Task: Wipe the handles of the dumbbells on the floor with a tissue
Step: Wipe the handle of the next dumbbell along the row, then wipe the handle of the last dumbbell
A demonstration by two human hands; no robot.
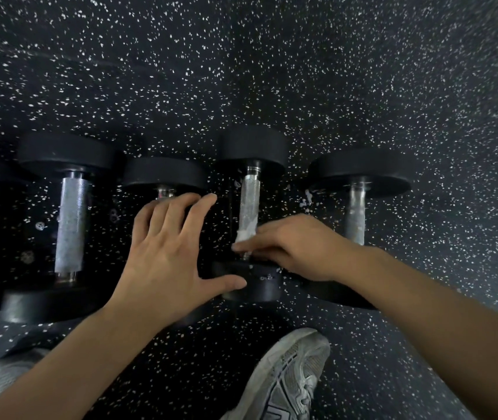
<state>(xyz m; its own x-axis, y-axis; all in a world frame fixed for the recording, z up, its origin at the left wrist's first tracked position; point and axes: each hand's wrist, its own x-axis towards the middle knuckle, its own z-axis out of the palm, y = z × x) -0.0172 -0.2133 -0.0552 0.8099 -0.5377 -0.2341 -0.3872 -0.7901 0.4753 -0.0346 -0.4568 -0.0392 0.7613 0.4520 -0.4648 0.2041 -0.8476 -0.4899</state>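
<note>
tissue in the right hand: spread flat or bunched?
Bunched. The tissue shows as a small crumpled wad pinched by the right hand against the near end of the dumbbell handle.

Dim overall, light seems to come from upper right: floor [423,86] reads grey-blue there, near black at centre and left. Deep shadow btwn the dumbbells [252,213], esp. far left. Glare on the metal handles [249,201]; white tissue [246,234] almost blown out. Strong wide-angle bend at edges, floor specks smear into streaks toward the corners. Left hand [166,253] and right hand [290,250] fairly sharp; shoe [290,377] slightly soft.
</note>
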